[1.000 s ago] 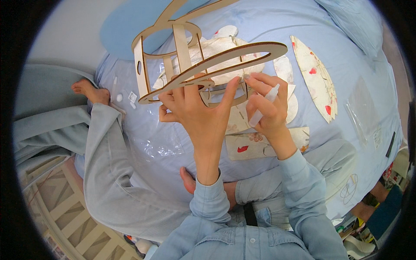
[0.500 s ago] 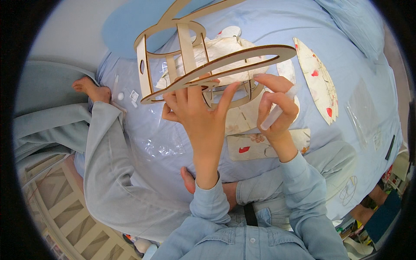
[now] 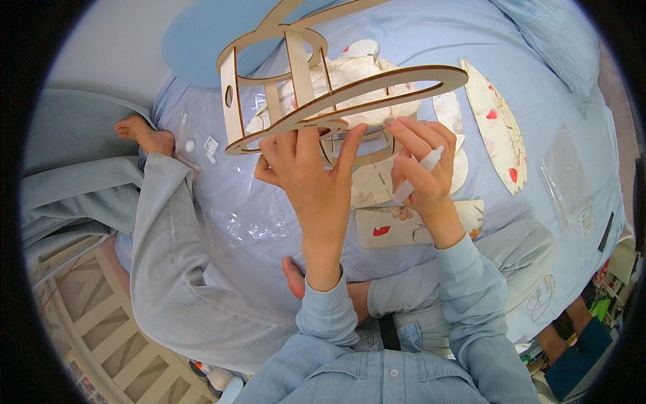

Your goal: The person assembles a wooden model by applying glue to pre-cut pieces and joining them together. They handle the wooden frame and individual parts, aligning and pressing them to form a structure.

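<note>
My left hand (image 3: 311,176) grips the lower ring of a wooden lantern frame (image 3: 301,84) made of thin plywood hoops and ribs, held up over the bed. My right hand (image 3: 422,174) holds a small white glue tube (image 3: 418,173) with its tip near the frame's inner ring. Under the frame lie several cream paper panels with red flower prints (image 3: 412,223) on the light blue bedsheet (image 3: 565,87).
My legs in grey trousers (image 3: 168,269) are crossed on the bed, one bare foot (image 3: 142,133) at the left. A long pointed paper panel (image 3: 496,131) lies right of the frame. Clear plastic bags (image 3: 562,176) and small white parts (image 3: 202,145) sit on the sheet. Wooden bed slats (image 3: 101,337) are lower left.
The wooden frame has been lifted and tilted slightly upward. My right hand with the white tube moved closer to the frame's inner ring.
</note>
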A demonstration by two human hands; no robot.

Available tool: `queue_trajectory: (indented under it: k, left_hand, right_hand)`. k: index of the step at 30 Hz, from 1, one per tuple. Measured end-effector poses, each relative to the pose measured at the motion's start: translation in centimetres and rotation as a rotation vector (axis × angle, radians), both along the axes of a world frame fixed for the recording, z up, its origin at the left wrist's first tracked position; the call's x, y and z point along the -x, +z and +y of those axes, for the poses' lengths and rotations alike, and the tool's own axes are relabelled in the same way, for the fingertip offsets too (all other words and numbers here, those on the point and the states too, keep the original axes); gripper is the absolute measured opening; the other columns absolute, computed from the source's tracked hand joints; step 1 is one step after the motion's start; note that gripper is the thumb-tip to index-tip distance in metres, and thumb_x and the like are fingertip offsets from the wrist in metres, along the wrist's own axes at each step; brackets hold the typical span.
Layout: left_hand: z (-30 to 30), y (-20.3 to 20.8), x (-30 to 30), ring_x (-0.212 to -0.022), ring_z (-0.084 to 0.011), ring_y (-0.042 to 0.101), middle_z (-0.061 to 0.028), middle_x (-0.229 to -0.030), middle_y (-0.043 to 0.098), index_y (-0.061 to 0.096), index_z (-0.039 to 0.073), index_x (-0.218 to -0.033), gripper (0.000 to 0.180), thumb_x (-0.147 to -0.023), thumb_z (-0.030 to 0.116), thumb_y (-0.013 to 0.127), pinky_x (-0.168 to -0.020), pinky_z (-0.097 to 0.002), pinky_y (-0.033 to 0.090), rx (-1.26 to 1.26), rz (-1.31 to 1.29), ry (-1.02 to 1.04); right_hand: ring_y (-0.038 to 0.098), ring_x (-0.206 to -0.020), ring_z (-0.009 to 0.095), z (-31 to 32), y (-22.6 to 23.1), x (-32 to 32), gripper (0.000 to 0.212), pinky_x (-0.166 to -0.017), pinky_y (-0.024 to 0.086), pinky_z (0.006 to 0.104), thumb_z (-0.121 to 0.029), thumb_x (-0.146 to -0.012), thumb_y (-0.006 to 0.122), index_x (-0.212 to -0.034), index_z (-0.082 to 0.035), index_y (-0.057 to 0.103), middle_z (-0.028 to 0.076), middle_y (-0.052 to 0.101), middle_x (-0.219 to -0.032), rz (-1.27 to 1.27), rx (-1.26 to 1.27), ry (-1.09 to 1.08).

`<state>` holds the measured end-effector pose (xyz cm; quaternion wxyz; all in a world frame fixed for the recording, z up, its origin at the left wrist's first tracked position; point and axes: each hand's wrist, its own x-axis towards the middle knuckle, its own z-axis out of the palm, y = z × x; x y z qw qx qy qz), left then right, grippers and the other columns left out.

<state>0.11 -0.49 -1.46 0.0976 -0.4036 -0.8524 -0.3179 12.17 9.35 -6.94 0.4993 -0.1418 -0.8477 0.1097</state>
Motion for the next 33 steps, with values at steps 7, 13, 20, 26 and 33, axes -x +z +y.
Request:
queue_trajectory:
  k: [7,13,20,26,33]
  left_hand:
    - [-0.2,0.2,0.4,-0.103,-0.0226,0.045,0.0004,-0.1,0.056,0.064,0.011,-0.097,0.033,-0.083,0.034,0.083,-0.09,-0.042,0.026,-0.022,-0.03,-0.042]
    - [-0.4,0.6,0.6,-0.1,-0.022,0.049,0.0,-0.099,0.056,0.065,0.013,-0.097,0.024,-0.085,0.026,0.081,-0.088,-0.0399,0.028,-0.056,-0.011,-0.075]
    - [-0.5,0.8,1.0,-0.097,-0.0205,0.053,0.0007,-0.104,0.059,0.068,0.013,-0.103,0.021,-0.086,0.016,0.078,-0.087,-0.0378,0.034,-0.102,0.022,-0.113]
    - [-0.2,0.5,1.7,-0.101,-0.0222,0.055,-0.0003,-0.109,0.061,0.07,0.012,-0.112,0.028,-0.085,0.009,0.077,-0.091,-0.0387,0.039,-0.19,-0.003,-0.156]
    - [0.1,0.2,2.3,-0.099,-0.0248,0.055,-0.004,-0.11,0.06,0.072,0.01,-0.117,0.034,-0.085,0.001,0.075,-0.086,-0.0381,0.047,-0.218,0.013,-0.191]
  right_hand:
    - [0.063,-0.12,0.024,-0.6,0.1,0.0,0.023,-0.098,0.044,0.043,-0.003,-0.079,0.068,-0.087,-0.016,0.051,0.006,0.072,-0.125,-0.071,-0.013,-0.011]
    - [0.06,-0.126,0.022,-1.0,-0.5,0.0,0.026,-0.104,0.039,0.0428,-0.009,-0.09,0.067,-0.099,-0.021,0.045,0.003,0.072,-0.128,-0.149,-0.067,-0.024]
    - [0.059,-0.128,0.021,-0.8,-0.7,-0.2,0.029,-0.108,0.037,0.0442,-0.012,-0.092,0.067,-0.103,-0.022,0.042,-0.001,0.073,-0.125,-0.188,-0.139,-0.053]
    - [0.059,-0.128,0.021,-0.4,-0.8,-0.2,0.026,-0.11,0.036,0.0461,-0.004,-0.087,0.064,-0.087,-0.019,0.044,-0.001,0.073,-0.125,-0.202,-0.114,-0.135]
    - [0.058,-0.129,0.02,-0.3,-0.3,0.6,0.026,-0.111,0.035,0.0472,-0.004,-0.086,0.064,-0.08,-0.018,0.042,-0.003,0.073,-0.125,-0.227,-0.108,-0.171]
